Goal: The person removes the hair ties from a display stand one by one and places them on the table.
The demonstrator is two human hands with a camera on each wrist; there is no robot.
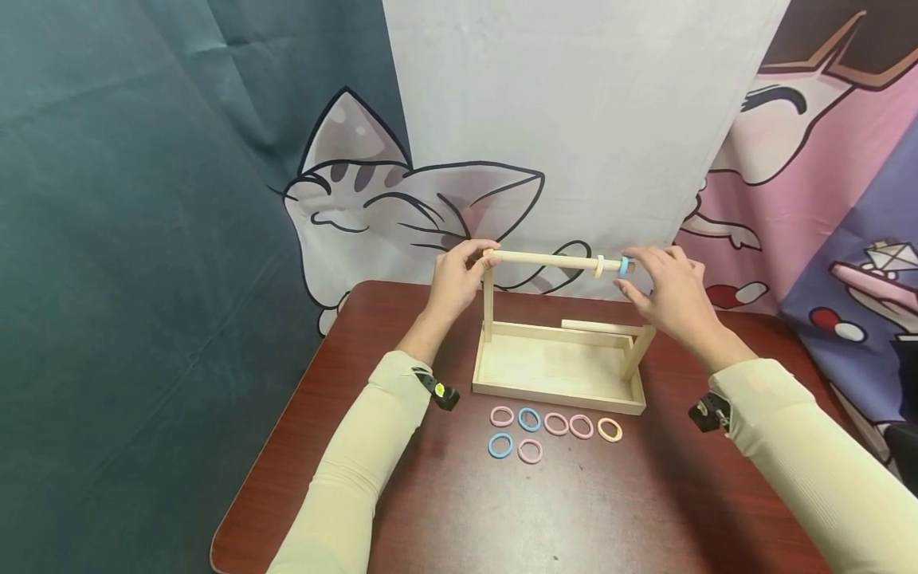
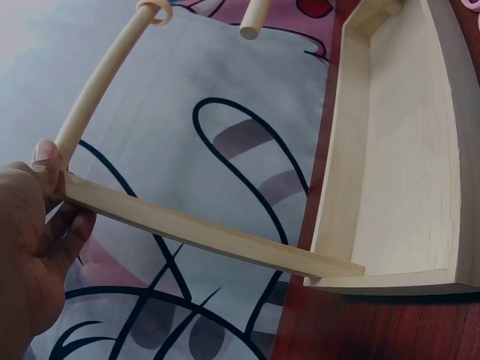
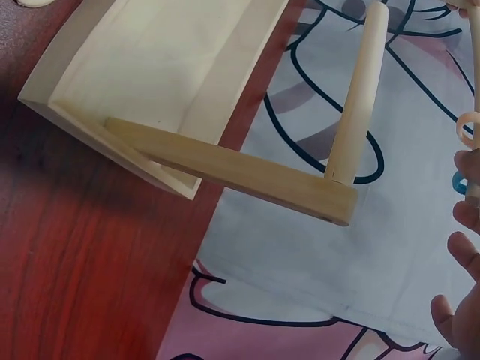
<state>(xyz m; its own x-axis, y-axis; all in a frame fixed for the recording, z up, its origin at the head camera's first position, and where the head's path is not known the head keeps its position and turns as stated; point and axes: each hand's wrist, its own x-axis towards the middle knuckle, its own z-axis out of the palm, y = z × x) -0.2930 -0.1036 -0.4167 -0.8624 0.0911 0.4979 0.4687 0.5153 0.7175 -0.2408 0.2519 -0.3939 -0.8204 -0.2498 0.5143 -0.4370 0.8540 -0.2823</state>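
Note:
A wooden stand has a shallow tray [image 1: 545, 363], a tall left post [image 2: 195, 225] and a shorter right post [image 3: 232, 169]. My left hand [image 1: 459, 275] grips the top of the tall post, where a long rod [image 1: 545, 259] starts and runs rightward. Near the rod's free end hangs a pale yellow ring [image 1: 598, 266]. Just right of it, a blue ring [image 1: 623, 266] sits around the rod, pinched between the thumb and fingers of my right hand [image 1: 670, 291]. Only part of that hand shows in the right wrist view.
Several pink, blue and yellow rings lie in front of the tray, among them a yellow ring [image 1: 610, 430] and a blue ring [image 1: 500, 445]. A lower rod [image 3: 360, 90] extends from the right post. Behind the reddish-brown table [image 1: 445, 510] hangs a printed cloth [image 1: 574, 119].

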